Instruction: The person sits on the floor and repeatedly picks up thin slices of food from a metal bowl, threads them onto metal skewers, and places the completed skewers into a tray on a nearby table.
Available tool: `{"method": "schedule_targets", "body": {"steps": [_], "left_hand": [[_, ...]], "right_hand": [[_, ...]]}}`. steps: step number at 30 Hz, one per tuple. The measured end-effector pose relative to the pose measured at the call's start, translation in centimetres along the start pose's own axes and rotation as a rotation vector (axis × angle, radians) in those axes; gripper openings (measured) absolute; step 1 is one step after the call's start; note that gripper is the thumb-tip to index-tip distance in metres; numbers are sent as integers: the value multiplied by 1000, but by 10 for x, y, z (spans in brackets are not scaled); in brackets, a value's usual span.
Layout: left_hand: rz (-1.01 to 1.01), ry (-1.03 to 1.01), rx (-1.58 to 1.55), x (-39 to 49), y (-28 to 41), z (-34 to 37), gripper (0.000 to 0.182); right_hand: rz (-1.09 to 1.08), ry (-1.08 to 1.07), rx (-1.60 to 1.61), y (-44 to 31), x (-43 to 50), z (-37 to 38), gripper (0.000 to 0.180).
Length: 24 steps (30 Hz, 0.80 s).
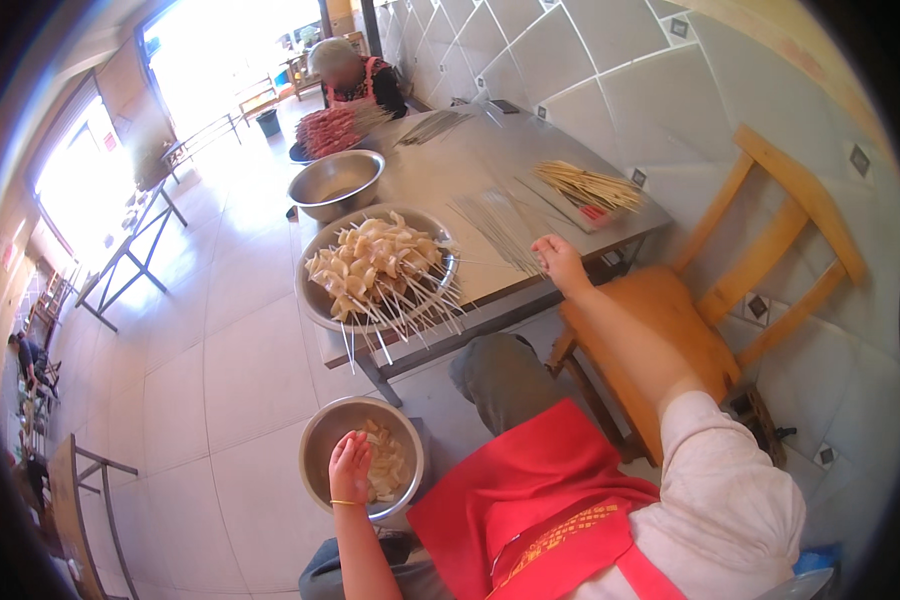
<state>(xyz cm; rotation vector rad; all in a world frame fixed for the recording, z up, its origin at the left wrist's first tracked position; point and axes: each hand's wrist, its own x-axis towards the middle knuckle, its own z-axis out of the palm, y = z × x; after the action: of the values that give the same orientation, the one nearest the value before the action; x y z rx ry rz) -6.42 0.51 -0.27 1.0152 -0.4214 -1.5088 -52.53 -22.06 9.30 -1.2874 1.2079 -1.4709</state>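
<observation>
My left hand (350,466) is over a steel bowl (316,427) below the table edge, its fingers loosely curved and nothing visible in them. Pale, sliced food pieces (386,469) lie in that bowl. At the table's near edge, my right hand (561,262) has its fingers curled beside a spread of thin metal skewers (499,229); whether it grips one is unclear. A large steel basin (311,304) to its left holds a heap of pale food threaded on skewers (379,259). Their bare ends stick out over the basin's near rim.
Bamboo skewers (589,186) lie near a small red-and-clear packet (594,214). Beyond the basin stands another steel bowl (337,184). A person in an apron (360,82) sits at the far end behind skewered red meat (330,133). A wooden chair (645,322) is at my right.
</observation>
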Motion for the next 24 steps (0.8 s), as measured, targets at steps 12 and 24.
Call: {"method": "schedule_targets", "body": {"steps": [12,24], "left_hand": [[-81,236,183,-2,-40,-60,26],[-149,346,195,-24,-17,-17,30]], "right_hand": [[-52,164,-990,33,46,2,21],[-46,134,-948,60,55,0,16]]}}
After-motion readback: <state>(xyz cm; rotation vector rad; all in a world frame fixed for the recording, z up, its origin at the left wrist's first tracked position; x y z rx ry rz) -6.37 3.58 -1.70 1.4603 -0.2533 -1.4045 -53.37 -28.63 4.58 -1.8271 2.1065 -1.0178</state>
